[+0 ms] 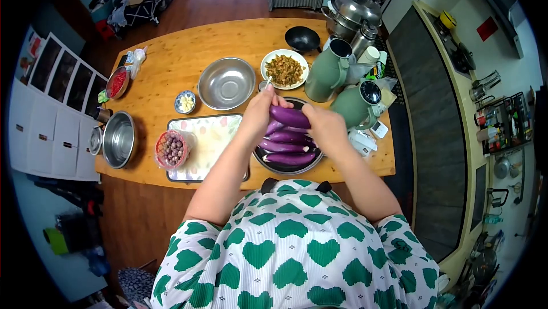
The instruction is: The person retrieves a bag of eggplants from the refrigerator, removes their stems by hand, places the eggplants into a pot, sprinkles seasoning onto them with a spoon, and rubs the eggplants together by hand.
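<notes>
Head view: both hands (261, 110) (327, 127) grasp a purple eggplant (290, 117) above a wooden table (171, 63), brown floor (234, 1) beyond.

Held eggplant (290, 118): ends partly hidden by left hand (260, 114), right hand (326, 128). Pale sliver (268, 81) above left hand, too small to name. Heart-print shirt (291, 249) cut off below.

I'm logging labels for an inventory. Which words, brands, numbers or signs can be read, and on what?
None can be read.
Green packet: any print too small.
Red square on the wall: any sign too blurred.
Eggplants: no lettering visible.
</notes>
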Demonstrator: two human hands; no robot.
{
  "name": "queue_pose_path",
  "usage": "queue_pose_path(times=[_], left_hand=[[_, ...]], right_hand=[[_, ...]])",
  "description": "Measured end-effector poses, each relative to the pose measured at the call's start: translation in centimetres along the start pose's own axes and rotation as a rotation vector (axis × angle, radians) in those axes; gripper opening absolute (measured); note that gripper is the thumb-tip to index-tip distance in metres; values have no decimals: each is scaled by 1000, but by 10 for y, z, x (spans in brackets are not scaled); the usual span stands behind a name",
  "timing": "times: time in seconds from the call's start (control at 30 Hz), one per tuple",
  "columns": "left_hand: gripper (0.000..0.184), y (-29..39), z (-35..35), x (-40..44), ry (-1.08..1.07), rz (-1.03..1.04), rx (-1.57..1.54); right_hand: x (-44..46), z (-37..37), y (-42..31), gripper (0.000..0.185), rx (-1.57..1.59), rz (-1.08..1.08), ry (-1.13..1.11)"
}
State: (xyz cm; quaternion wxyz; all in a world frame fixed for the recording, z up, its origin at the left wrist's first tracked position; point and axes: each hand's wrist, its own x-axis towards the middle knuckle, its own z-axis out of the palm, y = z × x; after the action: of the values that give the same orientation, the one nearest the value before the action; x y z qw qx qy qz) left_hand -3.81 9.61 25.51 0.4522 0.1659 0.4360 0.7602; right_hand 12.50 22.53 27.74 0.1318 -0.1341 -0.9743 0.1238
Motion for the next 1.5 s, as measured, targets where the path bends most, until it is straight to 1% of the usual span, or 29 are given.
queue_pose_path(times=[0.07, 0.1, 0.17, 0.2, 0.27, 0.33, 0.37, 0.47, 0.5, 0.53, 0.6, 0.67, 0.7, 0.73, 0.77, 0.8, 0.87, 0.9, 1.0, 1.03, 1.1, 1.13, 1.17, 1.27, 1.3, 1.37, 1.4, 1.47, 1.5], left_hand=[[36, 17, 4, -12, -79, -215, 332], [34, 21, 6, -17, -211, -288, 404], [36, 22, 3, -18, -405, -466, 607], [43, 19, 5, -18, -434, -428, 774], [44, 6, 12, -13, -444, -7, 1369], [42, -2, 33, -17, -237, 57, 1658], [29, -11, 37, -19, -156, 139, 1756], [25, -45, 19, -15, -65, 597, 1922], [27, -44, 14, -19, -121, 828, 1854], [28, -44, 10, -23, -150, 838, 1855], [31, -48, 2, -25, -202, 860, 1857], [20, -56, -3, -23, -178, 533, 1859], [17, -44, 5, -22, -170, 357, 1778], [14, -37, 9, -19, -165, 186, 1688], [12, -38, -5, -6, -268, 110, 1480], [14, -28, -14, 11, -435, -502, 900], [12, -23, -22, 16, -478, -688, 552], [14, -22, -18, 14, -504, -627, 717], [13, -29, 8, -8, -266, 239, 1745], [14, -39, 6, -7, -165, 354, 1883], [16, -50, -2, -6, -196, 676, 1925], [18, -51, -3, -7, -213, 840, 1934], [22, -50, -6, -6, -244, 895, 1887], [10, -53, -5, -5, -236, 542, 2025], [11, -49, -5, -5, -275, 391, 1922], [13, -38, -4, -3, -350, 108, 1698], [15, -28, -4, 5, -381, -337, 1319], [18, -41, -24, 20, -514, -618, 781], [17, -37, -19, 16, -490, -579, 881]], right_hand=[[7, -13, 15, 35, -66, -105, 31], [13, -16, 21, 25, -127, -160, 45], [22, -20, 23, 20, -153, -217, -35], [25, -21, 20, 18, -164, -247, -76], [28, -17, 10, 14, -181, -237, -134], [26, -6, 0, 13, -198, -161, -242], [25, -3, -1, 12, -173, -91, -270], [44, -2, 12, 18, 178, 39, -816], [48, 13, 32, 31, 379, 241, -1062], [46, 33, 53, 36, 637, 365, -1205], [37, 33, 46, 28, 568, 274, -1091], [8, 46, 28, 22, 166, -90, -377], [6, 43, 14, 23, -11, -83, -247], [5, 44, 13, 23, -102, -251, -18], [5, 42, 14, 23, -87, -338, 26], [8, 36, 14, 23, -72, -427, 72], [10, 39, 16, 22, -57, -467, 63], [10, 40, 16, 22, -50, -486, 61], [11, 57, 21, 13, -46, -193, -171], [14, 67, 26, 10, 122, -136, -272], [37, 70, 54, 12, 536, 263, -929], [38, 70, 57, 14, 594, 309, -982], [38, 70, 60, 15, 648, 358, -1033], [10, 77, 41, 18, 345, 5, -391], [3, 66, 26, 14, 130, -103, -165], [6, 61, 27, 12, -55, -376, 60], [7, 57, 28, 12, -149, -511, 174], [9, 49, 23, 14, -123, -596, 175], [11, 49, 24, 13, -121, -614, 164]])
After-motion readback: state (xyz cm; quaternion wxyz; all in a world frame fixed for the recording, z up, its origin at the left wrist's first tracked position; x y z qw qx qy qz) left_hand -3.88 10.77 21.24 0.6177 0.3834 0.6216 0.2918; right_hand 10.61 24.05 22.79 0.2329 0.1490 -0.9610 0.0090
